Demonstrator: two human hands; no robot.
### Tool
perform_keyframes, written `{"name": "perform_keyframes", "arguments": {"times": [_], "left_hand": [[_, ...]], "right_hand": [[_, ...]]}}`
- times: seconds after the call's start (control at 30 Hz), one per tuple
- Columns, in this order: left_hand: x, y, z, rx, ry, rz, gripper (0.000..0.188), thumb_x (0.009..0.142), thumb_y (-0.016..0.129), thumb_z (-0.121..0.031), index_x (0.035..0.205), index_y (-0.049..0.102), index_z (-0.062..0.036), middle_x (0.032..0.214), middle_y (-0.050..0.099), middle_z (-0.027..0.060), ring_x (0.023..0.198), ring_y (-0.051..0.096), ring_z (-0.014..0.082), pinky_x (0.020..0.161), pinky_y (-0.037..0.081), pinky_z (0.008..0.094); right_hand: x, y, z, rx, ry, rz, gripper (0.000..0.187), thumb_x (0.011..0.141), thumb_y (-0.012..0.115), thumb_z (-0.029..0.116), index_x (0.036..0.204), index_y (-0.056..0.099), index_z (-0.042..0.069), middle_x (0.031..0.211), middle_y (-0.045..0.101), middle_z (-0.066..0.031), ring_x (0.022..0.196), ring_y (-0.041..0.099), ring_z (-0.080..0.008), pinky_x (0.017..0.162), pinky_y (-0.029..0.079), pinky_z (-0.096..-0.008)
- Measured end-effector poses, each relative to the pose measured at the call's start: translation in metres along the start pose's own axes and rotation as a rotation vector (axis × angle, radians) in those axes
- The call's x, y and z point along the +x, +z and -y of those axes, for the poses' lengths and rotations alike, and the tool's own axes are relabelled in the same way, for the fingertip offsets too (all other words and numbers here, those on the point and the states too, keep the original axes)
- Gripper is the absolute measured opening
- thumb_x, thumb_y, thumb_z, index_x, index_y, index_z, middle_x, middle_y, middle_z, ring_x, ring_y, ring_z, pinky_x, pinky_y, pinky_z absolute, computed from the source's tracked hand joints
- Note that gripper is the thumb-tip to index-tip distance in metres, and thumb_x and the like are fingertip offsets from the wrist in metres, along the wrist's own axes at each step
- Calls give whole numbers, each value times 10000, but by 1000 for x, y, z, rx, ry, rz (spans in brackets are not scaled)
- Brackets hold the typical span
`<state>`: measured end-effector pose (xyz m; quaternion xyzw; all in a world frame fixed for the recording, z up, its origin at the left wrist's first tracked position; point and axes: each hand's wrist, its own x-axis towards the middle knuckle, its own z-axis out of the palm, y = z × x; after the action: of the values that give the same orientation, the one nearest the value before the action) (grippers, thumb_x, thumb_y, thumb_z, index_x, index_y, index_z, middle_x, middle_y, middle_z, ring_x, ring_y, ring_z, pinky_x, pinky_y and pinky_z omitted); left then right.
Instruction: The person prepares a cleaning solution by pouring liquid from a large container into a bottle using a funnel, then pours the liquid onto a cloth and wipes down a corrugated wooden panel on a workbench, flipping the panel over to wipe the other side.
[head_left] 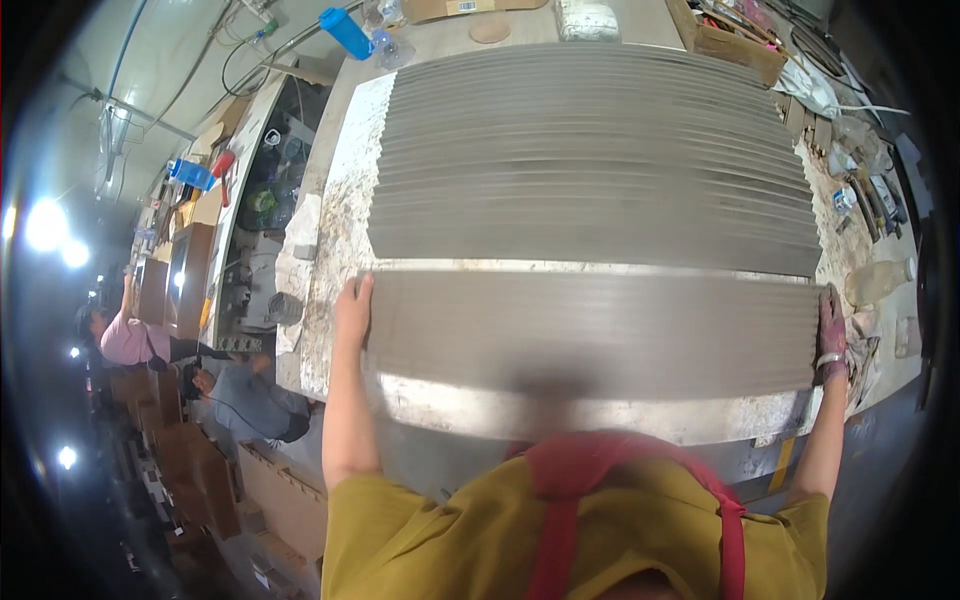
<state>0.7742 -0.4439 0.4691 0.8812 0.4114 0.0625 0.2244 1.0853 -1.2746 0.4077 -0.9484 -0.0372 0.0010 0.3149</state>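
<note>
i see my left hand (352, 305) and right hand (830, 330) clamping the near stack of grey sheets (590, 335) by its ends; a larger fanned pile (590, 150) lies just beyond, fingertips hidden

I stand at a long worktable (340, 230) with a pale, stained and scuffed top. Past its far end lie a blue bottle (346, 32), a flat cardboard piece (440, 9) and an open cardboard box (735, 42) full of odds and ends. Along the right edge sit clutter and a clear plastic bottle (876, 280). To my left, bright lamps (47, 226) glare, machines line an aisle, and two people (130, 338) sit among brown cartons (205, 470).
</note>
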Motion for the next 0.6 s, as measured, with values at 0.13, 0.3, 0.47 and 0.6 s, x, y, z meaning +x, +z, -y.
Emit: {"name": "perform_keyframes", "arguments": {"times": [0.13, 0.3, 0.47, 0.6], "left_hand": [[-24, 4, 2, 52, -67, -62, 608, 916, 450, -488, 1184, 528, 52, 1089, 582, 302, 1066, 530, 431, 898, 419, 437], [-8, 5, -40, 78, -126, -75, 639, 923, 378, -528, 1308, 444, -23, 1192, 548, 265, 1112, 514, 408, 921, 407, 444], [33, 14, -28, 103, -10, -53, 668, 930, 420, -486, 1356, 359, 26, 1279, 470, 300, 1207, 437, 421, 1007, 347, 423], [-11, -45, 43, -129, 70, -196, 604, 959, 406, -424, 1358, 371, 28, 1320, 461, 254, 1255, 427, 332, 1029, 332, 359]], "right_hand": [[-19, 5, 3, -27, 0, -44, 534, 981, 408, 341, 1405, 332, 26, 1422, 388, -156, 1312, 364, -252, 1084, 258, -308], [1, 16, -1, 329, 64, -20, 589, 986, 370, 405, 1449, 234, 68, 1438, 354, -174, 1318, 355, -276, 1074, 270, -321], [40, 2, 6, -170, 9, -15, 614, 966, 408, 427, 1444, 257, 73, 1461, 316, -160, 1323, 351, -272, 1076, 269, -338], [-25, -26, 51, 268, 69, -40, 565, 956, 443, 354, 1423, 322, 60, 1463, 328, -113, 1321, 339, -232, 1061, 306, -346]]}}
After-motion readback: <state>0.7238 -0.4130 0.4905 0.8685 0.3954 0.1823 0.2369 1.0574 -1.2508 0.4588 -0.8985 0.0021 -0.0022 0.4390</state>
